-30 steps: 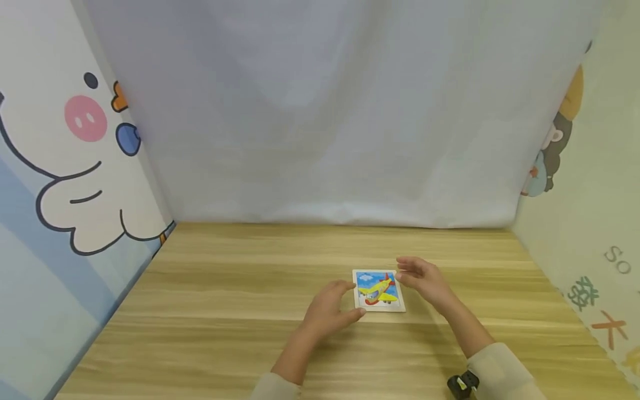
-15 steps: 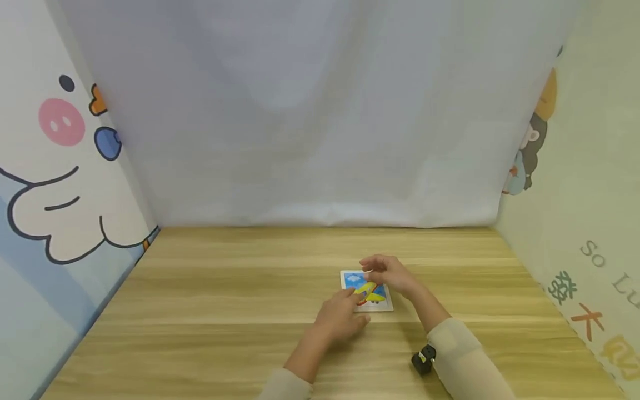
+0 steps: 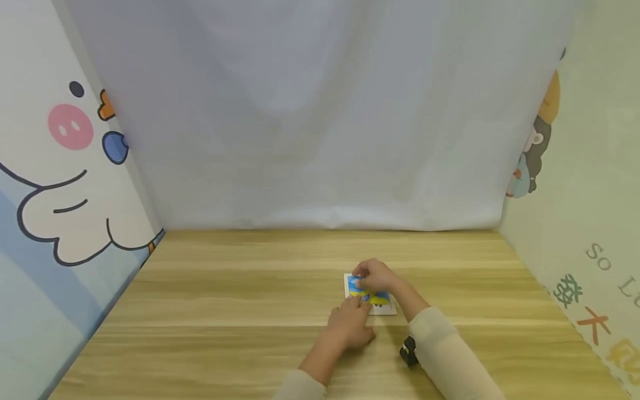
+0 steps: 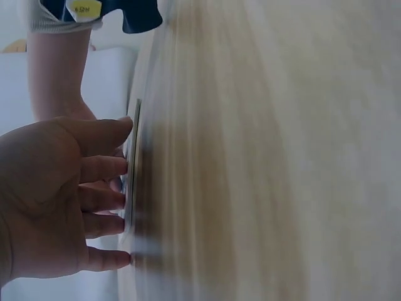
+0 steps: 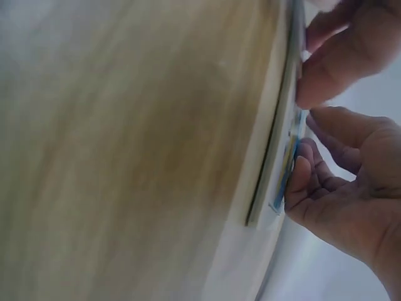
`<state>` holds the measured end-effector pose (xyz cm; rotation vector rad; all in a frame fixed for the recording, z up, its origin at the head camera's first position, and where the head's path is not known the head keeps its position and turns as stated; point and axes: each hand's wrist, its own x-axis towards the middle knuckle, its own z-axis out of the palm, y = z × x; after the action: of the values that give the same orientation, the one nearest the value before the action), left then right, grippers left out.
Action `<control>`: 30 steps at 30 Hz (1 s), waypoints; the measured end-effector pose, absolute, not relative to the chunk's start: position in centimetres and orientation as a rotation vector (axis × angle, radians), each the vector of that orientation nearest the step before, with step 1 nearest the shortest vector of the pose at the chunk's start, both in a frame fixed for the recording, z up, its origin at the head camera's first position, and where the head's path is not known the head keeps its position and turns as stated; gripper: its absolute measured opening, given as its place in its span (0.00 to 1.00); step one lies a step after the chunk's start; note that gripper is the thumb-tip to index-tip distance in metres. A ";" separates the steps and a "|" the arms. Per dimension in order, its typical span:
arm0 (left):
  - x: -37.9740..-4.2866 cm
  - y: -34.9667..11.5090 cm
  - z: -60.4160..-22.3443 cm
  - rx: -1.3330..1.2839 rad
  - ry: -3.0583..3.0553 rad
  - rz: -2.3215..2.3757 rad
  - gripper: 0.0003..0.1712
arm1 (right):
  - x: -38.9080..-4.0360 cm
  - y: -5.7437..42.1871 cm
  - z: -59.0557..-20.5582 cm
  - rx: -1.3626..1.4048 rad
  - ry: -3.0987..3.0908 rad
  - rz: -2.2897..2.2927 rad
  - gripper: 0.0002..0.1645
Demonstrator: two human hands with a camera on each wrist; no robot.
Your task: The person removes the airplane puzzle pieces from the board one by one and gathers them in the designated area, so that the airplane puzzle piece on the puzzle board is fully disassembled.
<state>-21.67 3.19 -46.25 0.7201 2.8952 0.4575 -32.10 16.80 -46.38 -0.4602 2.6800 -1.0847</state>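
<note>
The picture board [image 3: 382, 300], with its yellow and blue print facing up, lay flat on the worktop [image 3: 225, 311], right of the middle in front of me. My left hand [image 3: 348, 322] came over its near side with the fingers extended rather than wrapped round anything; the left wrist view showed several of their tips at the board's thin edge. I judge that placement useful for steadying: light contact along one side can stop so slim a thing from sliding.

My right hand [image 3: 376, 276] was over the far right part, fingers curled and their tips down at the printed face. I can't tell whether thumb and finger pinched anything there, since the hand hid the spot. Coming from opposite sides, the two hands probably left each other room on so small a surface. The dark device [image 3: 408, 351] sat at my right sleeve [image 3: 450, 350], well clear of the print.
</note>
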 end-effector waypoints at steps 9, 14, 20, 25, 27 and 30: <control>-21.0 3.7 -46.7 0.651 2.885 0.389 0.35 | -32.4 16.2 -46.8 -0.418 2.693 -0.943 0.11; -21.1 3.9 -46.4 0.639 2.895 0.372 0.33 | -32.4 15.8 -46.4 -0.448 2.697 -0.902 0.13; -21.0 4.3 -46.2 0.658 2.904 0.286 0.32 | -32.1 15.5 -46.2 -0.470 2.693 -0.854 0.15; -21.0 4.4 -46.1 0.634 2.913 0.278 0.34 | -32.2 15.3 -46.0 -0.458 2.687 -0.883 0.16; -21.0 4.4 -46.1 0.633 2.909 0.292 0.34 | -32.3 15.4 -46.0 -0.437 2.666 -0.900 0.16; -21.0 4.4 -46.1 0.631 2.910 0.293 0.34 | -32.4 15.4 -46.0 -0.434 2.636 -0.928 0.16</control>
<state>-21.01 4.36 -46.14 0.6313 2.9096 0.2928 -32.41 15.40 -46.03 -0.4340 2.6357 -0.9278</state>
